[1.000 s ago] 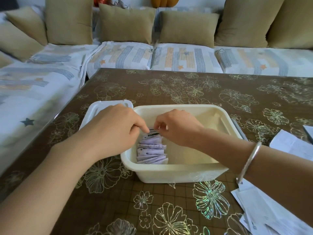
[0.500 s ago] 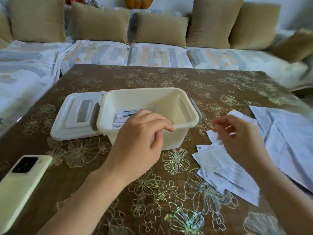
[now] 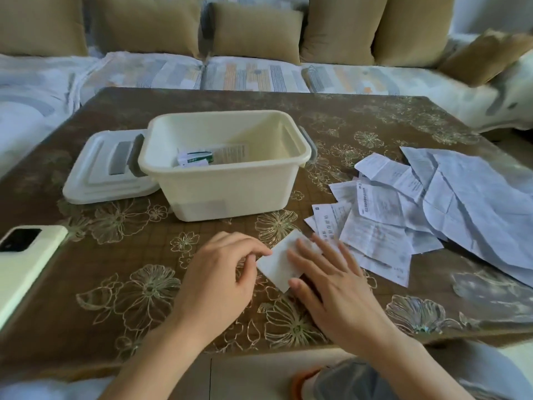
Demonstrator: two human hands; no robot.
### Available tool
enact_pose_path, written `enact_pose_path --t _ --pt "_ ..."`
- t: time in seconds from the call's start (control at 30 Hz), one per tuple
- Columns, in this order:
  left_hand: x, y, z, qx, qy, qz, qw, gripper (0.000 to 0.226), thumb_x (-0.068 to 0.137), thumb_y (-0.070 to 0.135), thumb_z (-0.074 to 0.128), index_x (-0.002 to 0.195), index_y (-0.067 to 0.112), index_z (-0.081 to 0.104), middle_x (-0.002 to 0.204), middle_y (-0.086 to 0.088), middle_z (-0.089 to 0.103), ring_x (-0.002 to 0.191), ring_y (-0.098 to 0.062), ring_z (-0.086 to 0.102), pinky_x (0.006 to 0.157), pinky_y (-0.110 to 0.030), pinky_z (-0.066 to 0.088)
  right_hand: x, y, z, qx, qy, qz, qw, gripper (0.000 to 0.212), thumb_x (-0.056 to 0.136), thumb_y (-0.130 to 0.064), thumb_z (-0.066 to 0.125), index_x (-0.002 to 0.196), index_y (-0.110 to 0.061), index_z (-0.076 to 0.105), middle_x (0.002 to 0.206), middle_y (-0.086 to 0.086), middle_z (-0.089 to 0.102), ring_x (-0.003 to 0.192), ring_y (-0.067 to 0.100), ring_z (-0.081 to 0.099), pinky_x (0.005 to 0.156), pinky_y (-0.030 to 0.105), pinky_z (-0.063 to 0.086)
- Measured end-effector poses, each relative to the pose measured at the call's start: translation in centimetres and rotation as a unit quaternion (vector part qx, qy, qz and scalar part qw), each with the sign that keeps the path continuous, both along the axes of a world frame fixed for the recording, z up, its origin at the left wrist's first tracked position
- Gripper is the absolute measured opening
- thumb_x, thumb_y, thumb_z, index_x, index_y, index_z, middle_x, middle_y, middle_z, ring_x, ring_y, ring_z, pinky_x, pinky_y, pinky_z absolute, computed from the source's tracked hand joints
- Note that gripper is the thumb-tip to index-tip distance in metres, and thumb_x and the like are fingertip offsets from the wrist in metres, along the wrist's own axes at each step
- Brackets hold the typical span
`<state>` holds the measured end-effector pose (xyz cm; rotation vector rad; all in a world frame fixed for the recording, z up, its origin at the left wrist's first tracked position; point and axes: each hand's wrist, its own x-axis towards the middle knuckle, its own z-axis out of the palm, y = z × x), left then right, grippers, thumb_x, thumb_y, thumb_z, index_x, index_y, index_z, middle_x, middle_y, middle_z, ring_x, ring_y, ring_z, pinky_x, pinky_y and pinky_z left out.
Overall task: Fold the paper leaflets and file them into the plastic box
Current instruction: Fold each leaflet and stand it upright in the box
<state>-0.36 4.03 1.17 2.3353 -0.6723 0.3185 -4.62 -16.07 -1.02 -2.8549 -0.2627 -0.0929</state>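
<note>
A small white leaflet lies flat on the brown flowered table in front of the cream plastic box. My right hand presses on it with straight fingers. My left hand touches the leaflet's left corner with curled fingertips. Several folded leaflets stand inside the box at its left side. A pile of unfolded leaflets is spread on the table to the right of the box.
The box's white lid lies against its left side. A pale green phone lies at the table's left edge. A sofa with tan cushions runs behind the table.
Both hands left the box. My right hand took a leaflet from the pile and laid it on the table near me, where both hands now meet on it. The view shifted right and back.
</note>
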Motion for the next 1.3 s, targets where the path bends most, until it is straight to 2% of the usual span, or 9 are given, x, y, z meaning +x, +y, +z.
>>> enact_pose_path --t 0.13,0.27,0.47,0.63,0.77,0.9,0.97,1.07,1.3 --pt "-0.9 1.4 -0.9 0.04 0.05 0.032 0.997 0.02 0.088 0.022 0.066 0.105 0.032 0.07 0.103 0.025 0.062 0.1 0.005 0.054 0.085 -0.007 0.036 0.0 1.9 -0.6 0.076 -0.027 0.04 0.996 0.056 0.094 -0.057 0.023 0.138 -0.032 0.048 0.149 -0.016 0.037 0.145 0.003 0.016 0.12 0.039 0.013" --pt "-1.2 1.6 -1.4 0.054 0.075 0.046 0.995 0.031 0.082 0.028 0.073 0.112 0.034 0.066 0.102 0.026 0.058 0.093 0.004 0.053 0.077 -0.006 0.036 0.4 2.5 -0.6 0.096 -0.045 0.008 0.994 0.069 0.085 -0.061 0.048 0.144 -0.027 0.04 0.149 -0.013 0.037 0.14 -0.001 0.025 0.118 0.028 0.013" --pt "-0.9 1.5 -1.7 0.029 0.095 0.052 0.994 0.047 0.079 0.029 0.076 0.124 0.033 0.06 0.106 0.026 0.058 0.089 0.008 0.052 0.075 -0.005 0.037 -0.1 3.3 -1.5 0.087 -0.064 0.0 0.994 0.07 0.087 -0.06 0.035 0.147 -0.024 0.036 0.144 -0.02 0.029 0.141 0.0 0.021 0.118 0.027 0.014" --pt "-0.4 1.9 -2.0 0.047 0.092 0.027 0.994 0.057 0.082 0.029 0.074 0.134 0.036 0.052 0.116 0.026 0.054 0.088 0.007 0.053 0.076 -0.007 0.04 -0.2 3.9 -1.6 0.114 -0.086 0.02 0.99 0.051 0.092 -0.044 0.044 0.14 -0.025 0.044 0.14 -0.019 0.045 0.138 -0.002 0.03 0.116 0.026 0.017" --pt "-0.2 2.1 -2.2 0.029 0.069 0.016 0.997 0.033 0.082 0.031 0.072 0.114 0.036 0.067 0.123 0.025 0.054 0.088 0.003 0.058 0.076 -0.016 0.049 -0.1 3.9 -1.4 0.149 -0.102 0.022 0.983 0.043 0.088 -0.032 0.062 0.13 -0.028 0.052 0.13 -0.021 0.056 0.131 -0.009 0.036 0.113 0.029 0.029" --pt "-0.2 2.0 -1.5 -0.015 0.029 0.006 0.999 0.012 0.081 0.033 0.066 0.088 0.027 0.074 0.101 0.022 0.064 0.089 0.002 0.06 0.074 -0.013 0.047 0.8 4.0 0.3 0.164 -0.129 0.03 0.978 0.023 0.086 -0.033 0.065 0.109 -0.031 0.069 0.105 -0.02 0.069 0.11 -0.018 0.044 0.099 0.027 0.043" --pt "0.0 2.1 0.0 -0.026 -0.008 -0.003 1.0 0.011 0.08 0.029 0.067 0.088 0.025 0.074 0.089 0.021 0.066 0.087 0.001 0.06 0.073 -0.02 0.051 1.7 3.8 2.3 0.167 -0.1 0.051 0.98 0.013 0.088 -0.033 0.065 0.098 -0.034 0.072 0.083 -0.02 0.071 0.084 -0.007 0.061 0.076 0.021 0.054" --pt "1.0 2.7 3.0 -0.054 -0.051 -0.008 0.997 0.012 0.079 0.027 0.068 0.088 0.022 0.074 0.082 0.02 0.066 0.08 -0.001 0.062 0.069 -0.021 0.05 3.7 3.5 6.2 0.158 -0.077 0.053 0.983 0.004 0.086 -0.035 0.068 0.086 -0.034 0.072 0.057 -0.019 0.062 0.057 0.005 0.059 0.051 0.017 0.042" --pt "5.3 5.6 9.8 -0.078 -0.121 0.028 0.989 0.011 0.086 0.028 0.061 0.091 0.024 0.07 0.083 0.023 0.064 0.076 0.011 0.058 0.066 -0.005 0.043 10.0 4.7 14.3 0.209 -0.1 0.088 0.969 0.021 0.079 -0.043 0.062 0.082 -0.026 0.073 0.072 -0.012 0.071 0.068 0.003 0.065 0.064 0.031 0.053"
